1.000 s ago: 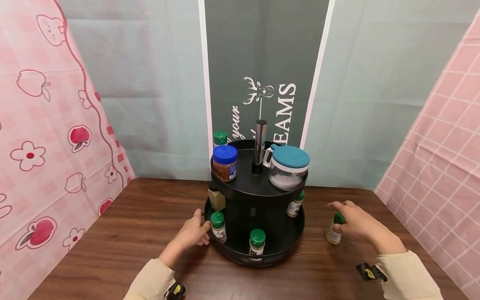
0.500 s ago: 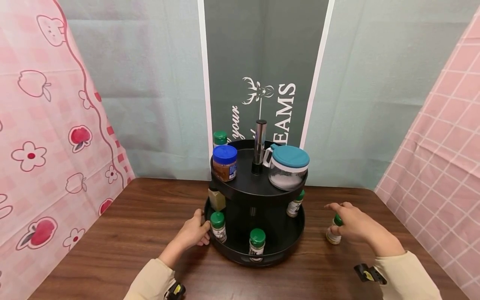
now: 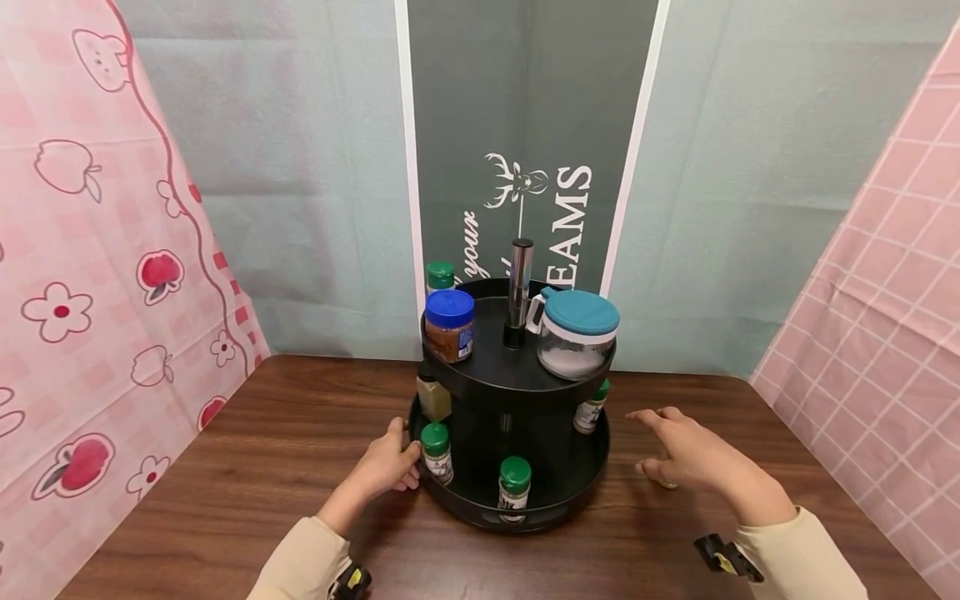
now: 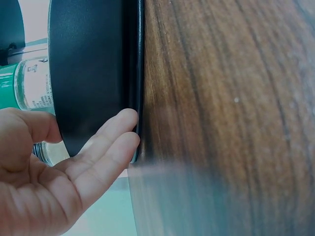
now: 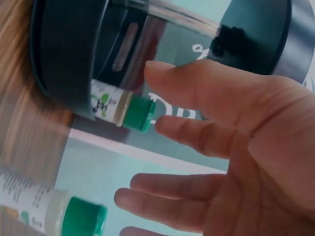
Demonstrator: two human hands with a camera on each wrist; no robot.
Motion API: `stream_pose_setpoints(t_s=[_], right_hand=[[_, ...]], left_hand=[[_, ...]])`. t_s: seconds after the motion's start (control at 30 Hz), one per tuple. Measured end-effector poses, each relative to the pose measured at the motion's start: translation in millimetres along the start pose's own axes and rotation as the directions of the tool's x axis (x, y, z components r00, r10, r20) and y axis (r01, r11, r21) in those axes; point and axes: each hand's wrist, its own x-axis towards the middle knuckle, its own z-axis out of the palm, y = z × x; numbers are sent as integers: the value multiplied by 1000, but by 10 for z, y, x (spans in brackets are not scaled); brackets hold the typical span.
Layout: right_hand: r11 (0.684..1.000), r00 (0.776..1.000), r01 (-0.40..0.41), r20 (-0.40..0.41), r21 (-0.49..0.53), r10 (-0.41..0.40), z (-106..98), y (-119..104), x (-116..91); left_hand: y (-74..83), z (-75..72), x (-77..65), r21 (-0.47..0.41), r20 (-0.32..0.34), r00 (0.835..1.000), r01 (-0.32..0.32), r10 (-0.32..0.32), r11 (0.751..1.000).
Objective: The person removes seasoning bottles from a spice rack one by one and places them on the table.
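A black two-tier lazy Susan point(image 3: 487, 379) stands mid-table. My left hand point(image 3: 382, 462) grips the left rim of its lower tray. In the left wrist view, the thumb hooks over the edge and the fingers lie along the outer wall point(image 4: 93, 73). My right hand point(image 3: 693, 454) hovers right of the rack, fingers spread and holding nothing. Behind it on the table is a green-capped spice jar point(image 3: 663, 482), mostly hidden in the head view; the right wrist view shows its cap point(image 5: 83, 216) apart from the fingertips. Another spice jar point(image 5: 110, 103) stands in the lower tray.
On the upper tier are a blue-lidded jar point(image 3: 450, 325), a teal-lidded glass pot point(image 3: 576, 333) and a green-capped jar point(image 3: 440, 275), around a metal post point(image 3: 519, 287). Lower tier: front jar point(image 3: 514, 483), left jar point(image 3: 437, 454), square jar point(image 3: 433, 398). Cloth hangs behind.
My right hand has shifted left toward the lazy Susan, now covering most of the table jar. My left hand, the rack and its jars have stayed put.
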Motion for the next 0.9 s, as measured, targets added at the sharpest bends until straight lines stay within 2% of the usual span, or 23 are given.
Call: stream_pose_setpoints(t_s=[0.33, 0.5, 0.67, 0.8, 0.9], right_hand=[[998, 998, 46, 46, 41, -47, -17, -218, 38], [997, 995, 23, 92, 71, -29, -12, -372, 32], [994, 994, 43, 100, 102, -54, 11, -504, 33], [982, 985, 156, 61, 106, -163, 42, -575, 64], [960, 962, 269, 13, 81, -271, 65, -622, 97]], left_hand=[[13, 2, -6, -10, -6, 1000, -1, 1, 1000], [23, 1, -12, -13, -2, 1000, -1, 1, 1000], [24, 0, -7, -14, 1, 1000, -1, 1, 1000], [18, 2, -5, -19, 1, 1000, 3, -3, 1000], [21, -1, -9, -18, 0, 1000, 4, -4, 1000]])
